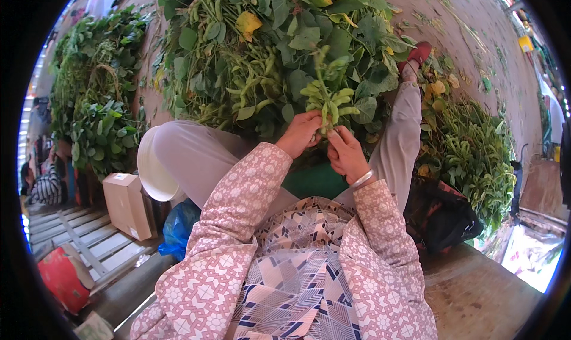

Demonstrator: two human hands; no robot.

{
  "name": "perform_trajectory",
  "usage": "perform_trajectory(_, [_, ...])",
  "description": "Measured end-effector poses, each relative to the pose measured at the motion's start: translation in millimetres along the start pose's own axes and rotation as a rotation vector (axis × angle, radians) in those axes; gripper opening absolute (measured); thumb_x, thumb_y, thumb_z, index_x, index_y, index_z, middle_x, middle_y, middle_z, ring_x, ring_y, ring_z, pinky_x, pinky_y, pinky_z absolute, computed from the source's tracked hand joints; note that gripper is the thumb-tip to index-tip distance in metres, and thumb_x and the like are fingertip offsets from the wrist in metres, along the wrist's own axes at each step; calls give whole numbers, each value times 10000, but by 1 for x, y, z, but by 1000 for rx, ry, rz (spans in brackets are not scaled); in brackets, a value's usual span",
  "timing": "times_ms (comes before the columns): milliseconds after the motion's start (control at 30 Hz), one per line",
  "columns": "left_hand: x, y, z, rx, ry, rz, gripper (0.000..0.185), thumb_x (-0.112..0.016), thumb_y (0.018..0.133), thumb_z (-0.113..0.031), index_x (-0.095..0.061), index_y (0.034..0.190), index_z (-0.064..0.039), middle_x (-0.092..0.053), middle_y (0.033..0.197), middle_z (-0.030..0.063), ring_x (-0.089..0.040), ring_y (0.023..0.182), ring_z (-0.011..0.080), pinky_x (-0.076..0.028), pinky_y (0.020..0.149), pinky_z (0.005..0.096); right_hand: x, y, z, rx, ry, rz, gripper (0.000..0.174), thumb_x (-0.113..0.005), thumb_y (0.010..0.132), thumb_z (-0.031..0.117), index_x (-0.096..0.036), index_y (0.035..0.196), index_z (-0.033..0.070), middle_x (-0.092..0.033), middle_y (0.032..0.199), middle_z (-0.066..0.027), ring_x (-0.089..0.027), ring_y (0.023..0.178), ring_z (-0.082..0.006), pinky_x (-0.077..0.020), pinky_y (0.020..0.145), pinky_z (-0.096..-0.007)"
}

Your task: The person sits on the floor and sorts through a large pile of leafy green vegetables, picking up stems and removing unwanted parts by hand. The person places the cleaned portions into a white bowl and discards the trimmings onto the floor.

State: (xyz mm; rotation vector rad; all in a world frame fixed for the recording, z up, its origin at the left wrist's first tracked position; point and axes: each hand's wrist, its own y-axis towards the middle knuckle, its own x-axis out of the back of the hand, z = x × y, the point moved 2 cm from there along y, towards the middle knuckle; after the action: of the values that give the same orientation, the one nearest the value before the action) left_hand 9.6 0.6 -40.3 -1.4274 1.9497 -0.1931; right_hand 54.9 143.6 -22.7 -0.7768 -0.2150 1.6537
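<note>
A soybean stalk (328, 94) with plump green pods stands upright between my hands, above my lap. My left hand (303, 134) has its fingers curled round the lower stem and pods. My right hand (347, 155), with a silver bangle at the wrist, pinches the lower end of the same stalk between thumb and fingers. Just beyond them lies a large heap of soybean plants (250, 68), full of pods and green and yellowing leaves. Something dark green (314, 181) shows between my legs below the hands; its shape is mostly hidden.
Another leafy pile (96, 90) lies at left, and podded soybean stalks (473, 157) lie at right. Beside my left knee are a white bucket (156, 166), a cardboard box (125, 206) and a blue plastic bag (180, 228). A black bag (441, 215) sits by my right thigh.
</note>
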Motion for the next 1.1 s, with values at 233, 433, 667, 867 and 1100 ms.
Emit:
perform_trajectory(233, [-2, -5, -7, -23, -21, -186, 226, -429, 925, -160, -612, 962, -33, -585, 776, 13, -514, 577, 93, -409, 484, 230, -18, 15, -12, 384, -434, -132, 308, -637, 868, 234, -545, 981, -37, -595, 790, -72, -544, 711, -169, -455, 662, -311])
perform_trajectory(433, [16, -15, -25, 3, -175, 112, 240, -494, 910, -209, -593, 835, -4, -491, 603, 22, -340, 396, 71, -202, 352, 212, 19, 14, 10, 293, -186, -94, 203, -626, 881, 216, -581, 906, 19, -540, 683, 1, -472, 602, -64, -364, 532, -211])
perform_trajectory(667, [38, -22, -44, -11, -382, 439, 339, -469, 891, -209, -534, 1084, 61, -586, 763, 172, -494, 468, 199, -403, 408, 268, 36, 29, 38, 505, -246, -12, 284, -558, 888, 137, -567, 1129, -12, -640, 971, -39, -562, 844, -90, -468, 754, -229])
perform_trajectory(867, [-32, -56, -139, -310, -559, 626, 287, -485, 872, -158, -545, 1082, 28, -621, 971, 253, -640, 862, 338, -512, 554, 413, 7, -11, 89, 588, -157, 168, 292, -549, 891, 109, -548, 1165, 9, -611, 1027, -25, -539, 899, -48, -442, 797, -207])
perform_trajectory(1100, [10, 20, -154, -233, -200, 567, 254, -480, 897, -207, -587, 936, 20, -498, 585, 33, -388, 374, 146, -308, 356, 243, 1, -4, 130, 741, -356, -92, 183, -597, 866, 63, -590, 1035, -8, -617, 853, -3, -515, 752, -47, -437, 678, -212])
